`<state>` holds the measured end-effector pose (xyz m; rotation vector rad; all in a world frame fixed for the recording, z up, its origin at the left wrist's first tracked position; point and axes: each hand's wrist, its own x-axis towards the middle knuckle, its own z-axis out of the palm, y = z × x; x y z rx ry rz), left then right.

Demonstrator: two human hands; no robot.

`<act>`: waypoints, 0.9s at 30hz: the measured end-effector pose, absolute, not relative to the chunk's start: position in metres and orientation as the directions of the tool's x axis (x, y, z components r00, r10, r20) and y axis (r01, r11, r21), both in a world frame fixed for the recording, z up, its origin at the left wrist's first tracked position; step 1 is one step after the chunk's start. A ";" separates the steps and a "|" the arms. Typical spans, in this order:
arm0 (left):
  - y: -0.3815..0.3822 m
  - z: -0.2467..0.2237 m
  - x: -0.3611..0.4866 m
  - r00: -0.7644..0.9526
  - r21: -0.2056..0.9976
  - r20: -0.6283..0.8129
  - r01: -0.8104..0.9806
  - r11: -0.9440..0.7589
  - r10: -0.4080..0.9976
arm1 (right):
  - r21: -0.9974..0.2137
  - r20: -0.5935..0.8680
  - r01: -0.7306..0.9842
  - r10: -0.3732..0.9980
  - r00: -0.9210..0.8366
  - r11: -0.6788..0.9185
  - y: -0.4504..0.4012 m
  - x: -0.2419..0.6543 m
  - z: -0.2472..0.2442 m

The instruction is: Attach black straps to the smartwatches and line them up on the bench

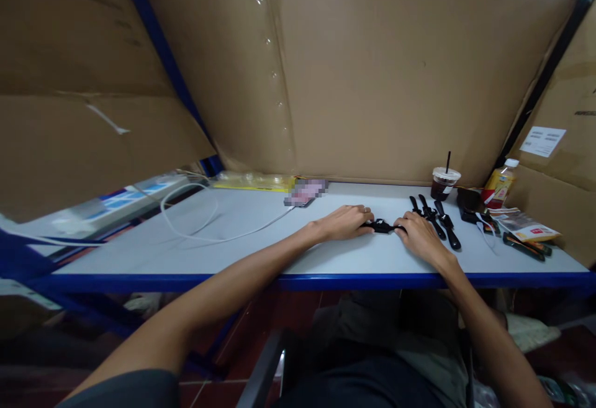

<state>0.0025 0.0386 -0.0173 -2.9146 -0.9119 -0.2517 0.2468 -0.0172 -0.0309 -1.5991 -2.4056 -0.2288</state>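
Observation:
Both hands rest low over the white tabletop, right of centre. My left hand (347,222) has its fingers closed round the left end of a small black item (382,226). On the other side, my right hand (419,234) grips the same item's right end. Its middle part shows between the hands; what it is exactly cannot be made out. Just beyond my right hand lie several similar long black pieces (447,225), side by side on the table.
A lidded cup (444,183) with a straw, a bottle (500,184) and packets (526,225) stand or lie at the right. A phone (306,192) with a white cable (233,238) lies at the back. Cardboard (372,72) rises behind the table (186,259).

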 end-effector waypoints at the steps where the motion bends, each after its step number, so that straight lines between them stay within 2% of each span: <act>1: 0.040 -0.019 0.002 0.805 0.003 0.193 0.572 -0.821 0.561 | -0.002 0.285 0.922 0.884 -0.370 0.387 -0.017 0.247 -0.031; 9: 0.054 -0.033 0.004 0.818 0.159 0.228 0.504 -0.849 0.528 | 0.002 0.270 0.917 0.883 -0.385 0.399 -0.016 0.246 -0.034; 17: 0.061 -0.034 0.006 0.815 0.352 0.247 0.429 -0.832 0.525 | -0.004 0.322 0.900 0.853 -0.411 0.436 -0.014 0.248 -0.040; 27: 0.062 -0.031 0.005 0.823 0.401 0.242 0.398 -0.825 0.514 | -0.002 0.301 0.903 0.862 -0.408 0.429 -0.016 0.247 -0.037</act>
